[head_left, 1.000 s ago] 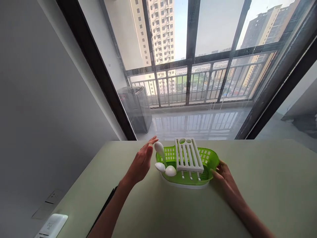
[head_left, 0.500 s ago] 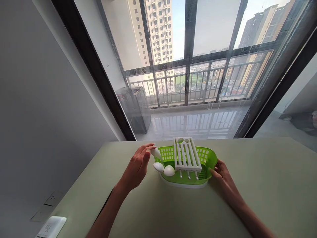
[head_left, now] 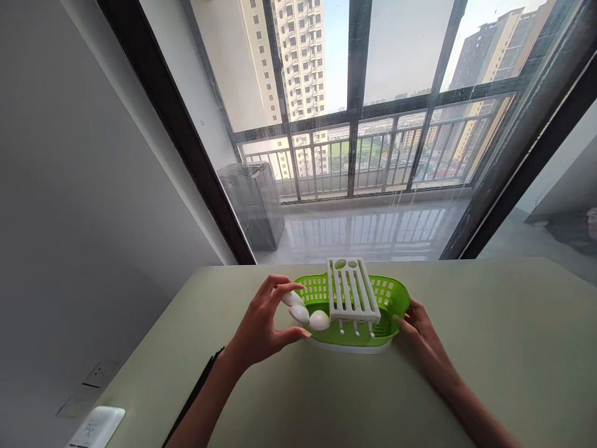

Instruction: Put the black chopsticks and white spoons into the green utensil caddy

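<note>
A green oval basket (head_left: 321, 337) with a white base stands on the table in front of me. Across it lies a white slotted rack (head_left: 353, 292) with two round holes at its far end and small hooks at its near end. At the basket's left end are several smooth white rounded pieces (head_left: 319, 320), shaped like spoon bowls. My left hand (head_left: 265, 314) is spread around that end, thumb near the front and fingers by the farthest piece. My right hand (head_left: 418, 331) grips the basket's right end, with the thumb in front and the fingers partly hidden behind.
The pale green tabletop (head_left: 504, 348) reaches to a large window with dark frames. A white device (head_left: 97, 426) lies at the table's near left edge. Beside it a grey wall carries a socket (head_left: 99, 373). Behind the glass is a dark cabinet (head_left: 256, 205).
The long white piece at my left fingertips has tipped down beside the other two. My left hand has opened wider, its thumb moving right and down. My right hand has stayed still.
</note>
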Tool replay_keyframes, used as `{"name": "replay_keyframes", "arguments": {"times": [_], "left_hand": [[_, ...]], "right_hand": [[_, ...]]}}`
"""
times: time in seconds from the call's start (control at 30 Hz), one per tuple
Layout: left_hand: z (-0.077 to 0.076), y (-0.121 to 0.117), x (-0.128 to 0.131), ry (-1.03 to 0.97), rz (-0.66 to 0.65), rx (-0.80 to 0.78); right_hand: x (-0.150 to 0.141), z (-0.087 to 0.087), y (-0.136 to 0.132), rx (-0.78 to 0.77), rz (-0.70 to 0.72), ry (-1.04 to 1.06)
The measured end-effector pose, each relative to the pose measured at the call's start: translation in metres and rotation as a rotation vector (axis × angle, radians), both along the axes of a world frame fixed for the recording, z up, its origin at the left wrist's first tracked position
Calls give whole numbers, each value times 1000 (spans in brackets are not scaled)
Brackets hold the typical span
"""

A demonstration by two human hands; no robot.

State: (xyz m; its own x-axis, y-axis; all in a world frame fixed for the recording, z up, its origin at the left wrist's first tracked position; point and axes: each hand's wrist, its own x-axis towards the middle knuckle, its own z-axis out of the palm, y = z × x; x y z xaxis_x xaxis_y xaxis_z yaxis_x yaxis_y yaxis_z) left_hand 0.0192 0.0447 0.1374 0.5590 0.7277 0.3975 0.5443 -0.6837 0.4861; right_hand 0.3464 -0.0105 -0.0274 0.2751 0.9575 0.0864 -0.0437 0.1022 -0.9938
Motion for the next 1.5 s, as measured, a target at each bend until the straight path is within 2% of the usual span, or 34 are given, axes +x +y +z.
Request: {"name": "replay_keyframes", "arguments": {"times": [0.27, 0.4, 0.6, 0.77, 0.93, 1.1, 1.2, 1.27, 1.37, 1.43, 1.5], "left_hand": [[4, 9, 17, 143, -93, 269], [5, 16, 26, 200, -119, 330], [1, 29, 30, 261, -247, 350], [0, 36, 29, 224, -348, 390], [-4, 39, 31, 154, -379, 480], [-6, 40, 30, 27, -402, 481], [6, 41, 25, -105, -319, 443], [19, 41, 21, -255, -152, 384], [34, 43, 16, -478, 166, 314], [37, 45, 17, -573, 319, 306], [37, 49, 21, -631, 415, 287]], "right_hand": [[1, -3, 0, -6, 8, -1], [2, -1, -1, 5, 21, -1], [-1, 2, -1, 5, 3, 0], [-1, 0, -1, 9, 5, -7], [0, 1, -1, -1, 6, -3], [0, 4, -1, -6, 11, -12], [-2, 5, 0, 0, -2, -8], [-3, 5, 0, 5, -21, 1], [-3, 5, -1, -2, -20, -1], [-2, 5, -2, -12, 3, -8], [-1, 5, -2, -16, 20, -3]]}}
